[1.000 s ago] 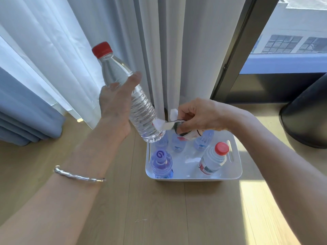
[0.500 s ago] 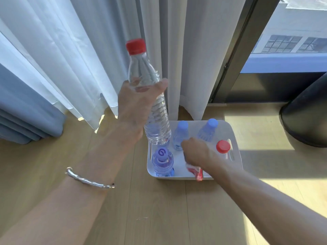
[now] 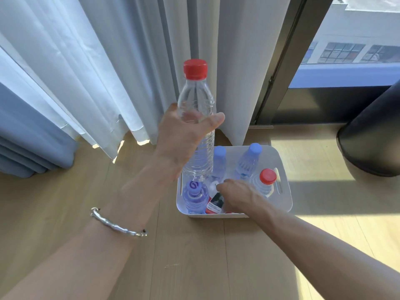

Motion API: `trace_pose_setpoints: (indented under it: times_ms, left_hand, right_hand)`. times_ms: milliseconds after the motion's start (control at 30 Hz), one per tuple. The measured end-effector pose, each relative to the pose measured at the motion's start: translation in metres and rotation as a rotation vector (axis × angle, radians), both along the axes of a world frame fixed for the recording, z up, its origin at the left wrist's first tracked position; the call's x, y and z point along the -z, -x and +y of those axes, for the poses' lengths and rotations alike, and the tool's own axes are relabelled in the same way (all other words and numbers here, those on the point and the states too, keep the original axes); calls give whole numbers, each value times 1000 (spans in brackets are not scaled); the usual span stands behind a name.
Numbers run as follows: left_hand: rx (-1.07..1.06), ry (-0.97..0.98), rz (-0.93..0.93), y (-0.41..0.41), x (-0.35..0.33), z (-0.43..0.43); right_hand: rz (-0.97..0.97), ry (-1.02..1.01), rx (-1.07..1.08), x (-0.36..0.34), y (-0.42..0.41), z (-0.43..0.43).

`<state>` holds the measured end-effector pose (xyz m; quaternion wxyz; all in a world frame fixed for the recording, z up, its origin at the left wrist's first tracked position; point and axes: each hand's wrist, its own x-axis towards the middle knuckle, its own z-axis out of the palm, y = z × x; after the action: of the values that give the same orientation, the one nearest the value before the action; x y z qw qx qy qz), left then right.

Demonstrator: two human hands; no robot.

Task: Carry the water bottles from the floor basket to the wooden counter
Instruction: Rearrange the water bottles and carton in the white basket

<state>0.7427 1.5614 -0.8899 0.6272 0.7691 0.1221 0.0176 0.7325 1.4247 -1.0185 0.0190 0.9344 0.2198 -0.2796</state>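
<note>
A white plastic basket (image 3: pixel 286 198) stands on the wooden floor. My left hand (image 3: pixel 184 135) grips a clear label-less water bottle (image 3: pixel 195 98) with a red cap, upright just above the basket's far left corner. Down inside the basket's front, my right hand (image 3: pixel 238 197) has its fingers curled on a loose red, black and white label (image 3: pixel 214 204). Standing in the basket are a purple-capped bottle (image 3: pixel 193 191), two blue-capped bottles (image 3: pixel 219 161) (image 3: pixel 251 159) and a red-capped bottle (image 3: pixel 267 178). The wooden counter is out of view.
White curtains (image 3: pixel 129 72) and a blue drape (image 3: pixel 26 137) hang right behind and left of the basket. A dark window frame (image 3: pixel 279 68) rises at the back right. A dark rounded object (image 3: pixel 372 135) sits on the floor at the right edge.
My left hand swung the bottle from tilted to upright and rightward over the basket. My right hand went down from the bottle's base into the basket with the peeled-off label.
</note>
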Motion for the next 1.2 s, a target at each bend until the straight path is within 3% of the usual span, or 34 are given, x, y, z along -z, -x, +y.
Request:
trace_pose_setpoints:
  times_ms: [100, 367, 433, 500, 533, 600, 667, 733, 833, 933, 1100, 1200]
  left_hand:
    - [31, 8, 5, 3, 5, -4]
    - [112, 10, -72, 13, 5, -12]
    - [142, 21, -83, 14, 5, -13]
    - [165, 20, -76, 14, 8, -15]
    - [174, 19, -69, 15, 10, -17]
    - [192, 22, -56, 15, 15, -20]
    - [208, 58, -56, 15, 19, -23]
    - [254, 58, -100, 13, 21, -23]
    - [299, -2, -141, 10, 30, -19]
    - [357, -97, 29, 8, 45, -13]
    - [694, -481, 257, 11, 46, 5]
    - [735, -776, 345, 16, 60, 10]
  right_hand:
    - [53, 36, 26, -12, -9, -2]
    - [-45, 75, 98, -71, -42, -7]
    - [-96, 1, 176, -85, -56, -17]
    - [-122, -288, 344, -103, -65, -28]
    - [-102, -534, 462, -113, -67, -30]
    - [85, -1040, 619, -135, -63, -30]
    - [321, -1221, 532, -152, -57, -27]
    - [315, -1083, 359, -162, -47, -20]
    - [40, -861, 237, -157, -42, -13]
    - [-55, -801, 266, -147, -41, -10]
    - [-56, -676, 275, -119, -37, -17]
    - [-40, -713, 348, -101, -35, -23]
